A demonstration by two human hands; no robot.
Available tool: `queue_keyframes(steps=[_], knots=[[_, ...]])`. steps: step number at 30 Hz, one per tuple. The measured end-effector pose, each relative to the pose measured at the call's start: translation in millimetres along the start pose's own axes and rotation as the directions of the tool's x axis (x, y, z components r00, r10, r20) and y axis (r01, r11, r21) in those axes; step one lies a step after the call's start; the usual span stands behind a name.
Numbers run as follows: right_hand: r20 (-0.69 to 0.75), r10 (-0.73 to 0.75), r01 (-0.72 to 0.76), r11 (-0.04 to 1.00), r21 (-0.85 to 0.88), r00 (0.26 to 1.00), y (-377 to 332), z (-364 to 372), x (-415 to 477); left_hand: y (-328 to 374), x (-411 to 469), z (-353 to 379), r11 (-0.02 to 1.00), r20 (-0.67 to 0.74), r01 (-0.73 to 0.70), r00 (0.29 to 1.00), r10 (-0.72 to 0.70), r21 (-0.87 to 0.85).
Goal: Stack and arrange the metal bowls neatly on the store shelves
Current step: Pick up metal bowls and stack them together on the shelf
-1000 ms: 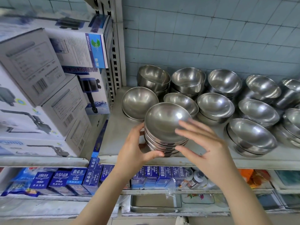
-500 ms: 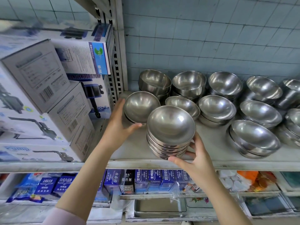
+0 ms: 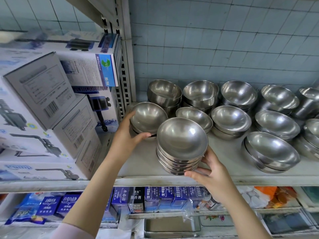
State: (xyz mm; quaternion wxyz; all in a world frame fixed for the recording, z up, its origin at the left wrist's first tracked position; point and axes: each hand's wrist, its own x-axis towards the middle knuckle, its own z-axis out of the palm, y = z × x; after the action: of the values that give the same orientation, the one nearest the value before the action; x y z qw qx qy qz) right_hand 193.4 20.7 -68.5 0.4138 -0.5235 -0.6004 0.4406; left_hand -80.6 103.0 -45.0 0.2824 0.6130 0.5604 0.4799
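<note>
Both forearms reach up and forward, the left one angled further out. The left hand point(image 3: 126, 135) grips a bowl point(image 3: 148, 116), fingers curled over its far rim, thumb along the front. The right hand point(image 3: 213, 173) clasps the bowl stack point(image 3: 181, 138) low, thumb underneath.
</note>
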Motion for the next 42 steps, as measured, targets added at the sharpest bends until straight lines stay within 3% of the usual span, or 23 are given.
queue_keyframes(steps=[4,9,14,19,30,34,36,38,40,42], knots=[[0.009,0.003,-0.004,1.0,0.017,1.0,1.9,-0.8,1.0,13.8,-6.4,-10.4,0.995,-0.104,0.016,0.994,-0.026,-0.097],[0.014,0.007,-0.007,1.0,0.019,1.0,3.6,-1.3,2.6,41.5,-14.6,-26.4,0.972,-0.166,-0.11,0.983,0.076,-0.206],[0.025,0.011,-0.011,0.999,0.033,1.0,4.9,-1.9,4.7,69.2,-30.3,-18.3,0.936,0.008,-0.155,0.986,0.166,-0.317],[0.044,0.01,-0.011,0.999,0.039,0.999,5.6,-2.4,5.7,75.3,-43.2,-3.4,0.965,0.139,-0.228,0.959,0.246,-0.132],[0.035,0.016,-0.018,0.999,0.051,0.999,7.4,-2.3,5.9,66.6,-42.3,0.4,0.983,0.294,-0.18,0.939,0.18,-0.028],[0.039,0.017,-0.019,0.999,0.042,0.999,6.6,-1.8,5.7,54.8,-35.6,-6.6,0.959,0.364,-0.221,0.891,0.272,-0.176],[0.04,0.016,-0.017,0.999,0.038,0.999,6.2,-2.1,4.9,37.6,-23.9,-13.1,0.969,0.266,-0.171,0.94,0.216,-0.18],[0.035,0.016,-0.018,0.999,0.037,0.999,6.0,-2.5,4.2,15.9,-11.9,-16.6,0.997,0.177,-0.028,0.983,0.04,-0.069],[0.037,0.017,-0.018,0.999,0.036,0.999,5.7,-2.5,4.3,-2.4,-4.7,-13.7,0.992,0.187,0.126,0.974,-0.127,0.017],[0.04,0.021,-0.023,0.999,0.033,0.999,5.2,-2.8,4.7,-12.8,0.6,-7.5,0.99,0.233,0.134,0.962,-0.139,0.039]])
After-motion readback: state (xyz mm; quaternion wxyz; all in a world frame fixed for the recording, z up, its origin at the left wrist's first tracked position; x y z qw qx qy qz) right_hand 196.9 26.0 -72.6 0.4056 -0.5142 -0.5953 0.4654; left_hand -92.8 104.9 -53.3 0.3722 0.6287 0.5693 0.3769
